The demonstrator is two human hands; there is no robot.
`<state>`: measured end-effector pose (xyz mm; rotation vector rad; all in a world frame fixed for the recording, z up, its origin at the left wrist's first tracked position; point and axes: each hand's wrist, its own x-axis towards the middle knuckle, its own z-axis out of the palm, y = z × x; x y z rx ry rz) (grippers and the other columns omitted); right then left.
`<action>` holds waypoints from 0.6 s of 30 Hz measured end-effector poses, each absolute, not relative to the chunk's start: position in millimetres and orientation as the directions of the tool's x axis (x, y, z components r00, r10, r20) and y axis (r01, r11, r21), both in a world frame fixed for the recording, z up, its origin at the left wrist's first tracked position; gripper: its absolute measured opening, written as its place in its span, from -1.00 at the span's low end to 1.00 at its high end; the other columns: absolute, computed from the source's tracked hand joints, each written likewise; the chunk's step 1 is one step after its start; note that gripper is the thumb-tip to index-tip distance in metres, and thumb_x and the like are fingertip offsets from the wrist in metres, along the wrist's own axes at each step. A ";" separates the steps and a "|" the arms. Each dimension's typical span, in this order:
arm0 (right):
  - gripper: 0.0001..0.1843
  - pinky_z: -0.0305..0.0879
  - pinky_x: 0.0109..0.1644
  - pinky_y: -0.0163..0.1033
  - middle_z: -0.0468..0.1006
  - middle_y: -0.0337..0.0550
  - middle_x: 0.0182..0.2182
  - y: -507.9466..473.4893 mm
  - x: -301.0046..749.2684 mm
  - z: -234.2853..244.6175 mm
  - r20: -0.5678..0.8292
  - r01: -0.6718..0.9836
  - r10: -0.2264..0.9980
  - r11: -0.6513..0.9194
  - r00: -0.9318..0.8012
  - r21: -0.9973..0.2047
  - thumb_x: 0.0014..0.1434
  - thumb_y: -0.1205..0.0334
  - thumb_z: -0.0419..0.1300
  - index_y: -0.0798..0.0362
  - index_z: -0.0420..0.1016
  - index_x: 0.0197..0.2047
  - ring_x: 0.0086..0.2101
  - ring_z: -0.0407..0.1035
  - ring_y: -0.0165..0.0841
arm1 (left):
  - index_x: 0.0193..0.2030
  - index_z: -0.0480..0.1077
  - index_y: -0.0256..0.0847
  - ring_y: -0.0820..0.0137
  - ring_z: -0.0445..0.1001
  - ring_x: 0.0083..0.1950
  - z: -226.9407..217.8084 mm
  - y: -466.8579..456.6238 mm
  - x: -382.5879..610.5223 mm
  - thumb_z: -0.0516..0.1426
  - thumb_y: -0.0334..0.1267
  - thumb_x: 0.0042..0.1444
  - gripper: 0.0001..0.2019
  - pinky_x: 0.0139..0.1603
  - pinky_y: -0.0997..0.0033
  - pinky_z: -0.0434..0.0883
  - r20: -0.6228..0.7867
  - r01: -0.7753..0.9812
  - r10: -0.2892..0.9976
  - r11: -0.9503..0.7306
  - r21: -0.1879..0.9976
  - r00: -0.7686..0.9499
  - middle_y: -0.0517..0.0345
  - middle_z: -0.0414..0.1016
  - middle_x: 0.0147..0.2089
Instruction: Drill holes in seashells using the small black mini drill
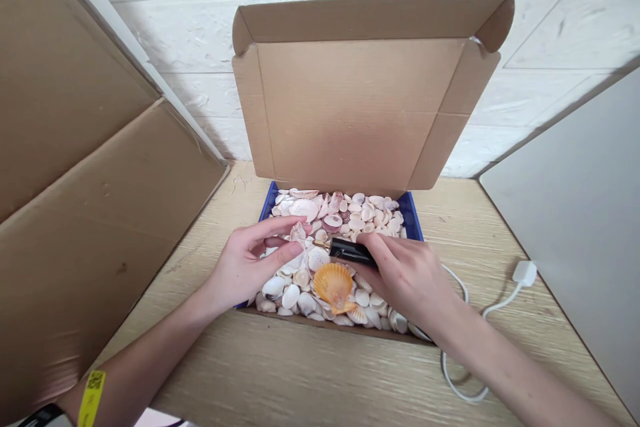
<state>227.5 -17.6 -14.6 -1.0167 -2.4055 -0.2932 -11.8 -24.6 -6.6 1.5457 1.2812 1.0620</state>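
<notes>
Head view: shell (298,233) pinched in left hand (250,260), above the shell-filled box (413,217). Tool (353,252) gripped in right hand (405,273), just right of shell; long axis roughly left-right, tip toward shell. Tip contact: cannot tell. Left hand nearer.

The handheld tool (353,252) is black; its tip (323,243) is gold-coloured. The pinched shell (299,233) is white tinged with pink. The scallop shell (334,284) is orange with radiating ribs. The dotted shell (319,257) is white with small dark specks. The remaining shells (290,296) are white, cream and pale pink. The box lid (350,107) is brown; the box side wall (414,217) is blue. The bench (300,373) is beige, streak-grained. The cable (467,398) is white. The wall (200,33) is white, block-patterned. The label (92,395) is yellow with black code.
</notes>
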 end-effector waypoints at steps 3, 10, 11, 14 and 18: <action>-0.70 0.07 -0.49 -0.31 0.43 -0.28 -0.54 -17.7 225.6 -13.4 0.507 0.690 0.601 0.724 -0.618 -0.017 0.34 0.07 0.02 0.15 0.39 -0.18 -0.56 0.28 -0.46 | -0.01 0.51 -0.23 0.33 0.59 -0.10 -6.9 -24.9 -11.9 0.27 -0.24 0.06 -0.67 -0.09 0.45 0.54 0.053 0.249 0.996 -0.070 0.966 0.077 0.02 0.61 -0.02; -0.63 0.13 -0.45 -0.30 0.43 -0.24 -0.51 -18.7 222.2 -10.6 0.517 0.711 0.618 0.703 -0.593 -0.024 0.33 0.01 0.03 0.17 0.42 -0.12 -0.54 0.30 -0.44 | -0.05 0.51 -0.23 0.27 0.58 -0.02 -0.8 -23.0 -10.3 0.24 -0.22 0.09 -0.72 -0.02 0.39 0.52 0.011 0.218 0.998 -0.024 0.976 0.058 0.02 0.61 -0.02; -0.64 0.14 -0.46 -0.30 0.43 -0.24 -0.50 -18.6 221.9 -10.2 0.520 0.714 0.620 0.700 -0.587 -0.028 0.33 0.02 0.02 0.16 0.42 -0.13 -0.54 0.30 -0.43 | -0.08 0.52 -0.23 0.28 0.58 -0.01 -0.2 -22.8 -9.9 0.24 -0.24 0.10 -0.76 0.00 0.40 0.51 0.024 0.221 0.998 -0.036 0.975 0.059 0.04 0.62 -0.02; -0.65 0.15 -0.46 -0.30 0.43 -0.23 -0.50 -17.9 221.4 -9.2 0.527 0.720 0.624 0.693 -0.577 -0.032 0.34 0.04 0.00 0.16 0.41 -0.14 -0.54 0.30 -0.43 | -0.11 0.51 -0.20 0.31 0.57 0.01 1.0 -22.7 -9.2 0.22 -0.29 0.12 -0.81 0.02 0.43 0.50 0.044 0.222 0.996 -0.059 0.973 0.071 0.07 0.61 -0.01; -0.66 0.16 -0.46 -0.29 0.44 -0.21 -0.48 -16.9 221.7 -9.2 0.541 0.719 0.613 0.695 -0.576 -0.021 0.35 0.06 -0.01 0.17 0.39 -0.11 -0.52 0.30 -0.42 | -0.10 0.52 -0.18 0.30 0.57 0.01 2.3 -23.0 -8.9 0.22 -0.28 0.12 -0.81 0.00 0.44 0.51 0.043 0.235 0.996 -0.060 0.970 0.076 0.07 0.61 0.00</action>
